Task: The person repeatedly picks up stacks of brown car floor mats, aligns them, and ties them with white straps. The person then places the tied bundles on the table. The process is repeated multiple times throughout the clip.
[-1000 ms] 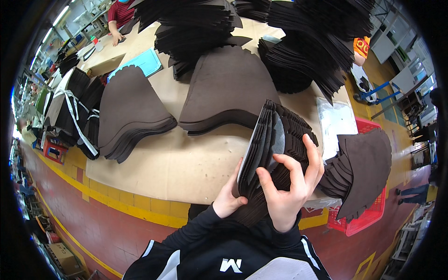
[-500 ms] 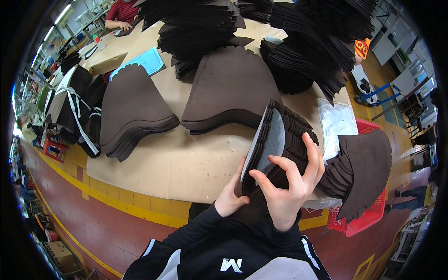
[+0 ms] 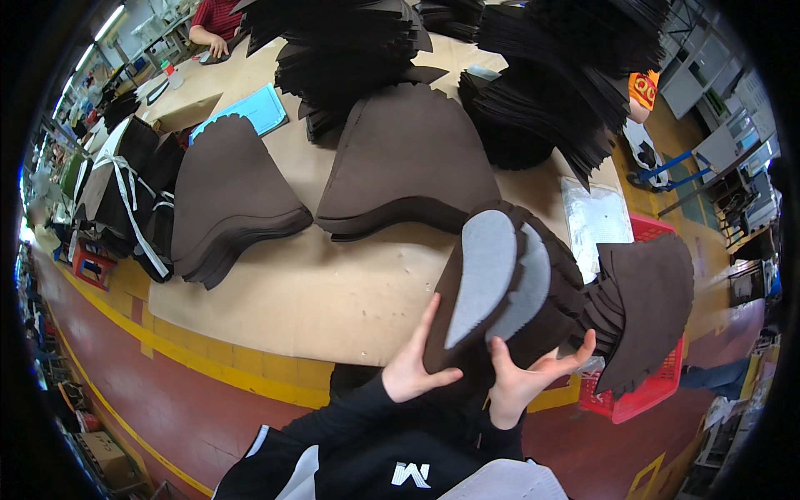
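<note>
We hold the brown stack (image 3: 510, 304) by its left edge, left hand (image 3: 414, 364) with thumb spread; right hand (image 3: 531, 382), splayed, thumbs its lower part.

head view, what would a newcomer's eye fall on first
Probably the two pale grey curved patches right of centre, on the dark bundle in the left hand. Next come the tall dark stacks at the far side of the table, then the red basket at lower right.

It's the left head-worn fisheye, aimed down and forward. Sits pretty close above the wide, flat, tan-topped desk (image 3: 333, 304).
</note>
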Available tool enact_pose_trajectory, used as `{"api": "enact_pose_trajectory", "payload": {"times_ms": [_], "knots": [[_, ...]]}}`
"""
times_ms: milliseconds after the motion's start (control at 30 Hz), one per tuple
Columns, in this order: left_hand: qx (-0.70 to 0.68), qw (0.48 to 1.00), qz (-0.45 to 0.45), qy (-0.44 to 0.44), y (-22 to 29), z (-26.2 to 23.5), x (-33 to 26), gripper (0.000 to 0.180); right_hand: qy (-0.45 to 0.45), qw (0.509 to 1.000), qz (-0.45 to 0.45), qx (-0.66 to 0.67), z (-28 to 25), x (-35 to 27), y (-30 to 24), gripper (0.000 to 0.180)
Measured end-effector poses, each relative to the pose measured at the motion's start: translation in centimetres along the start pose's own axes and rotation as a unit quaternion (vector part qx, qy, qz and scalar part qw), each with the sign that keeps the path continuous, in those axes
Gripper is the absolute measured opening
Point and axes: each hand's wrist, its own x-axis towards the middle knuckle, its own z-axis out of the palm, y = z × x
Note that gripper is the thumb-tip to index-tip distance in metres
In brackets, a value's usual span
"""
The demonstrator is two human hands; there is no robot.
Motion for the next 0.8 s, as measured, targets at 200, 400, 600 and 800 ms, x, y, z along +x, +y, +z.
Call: {"api": "enact_pose_trajectory", "payload": {"times_ms": [200,400,600,800], "knots": [[-0.094,0.988,-0.117,-0.025,5.9,-7.7,3.1,0.075,0.071,0.997,0.026,-0.009,-3.4,1.0,2.8,0.102],[-0.209,0.954,-0.209,-0.058,12.3,-15.3,12.7,0.091,0.057,0.996,0.069,0.026,-3.4,0.6,2.8,0.106],[0.341,0.875,0.04,0.341,10.8,-17.4,12.6,0.067,0.043,0.996,0.042,0.069,-2.3,-0.5,1.8,0.107],[0.222,0.953,0.146,-0.143,6.6,-6.9,1.7,0.097,0.076,0.976,0.091,0.183,1.4,-4.5,-0.2,0.107]]}}
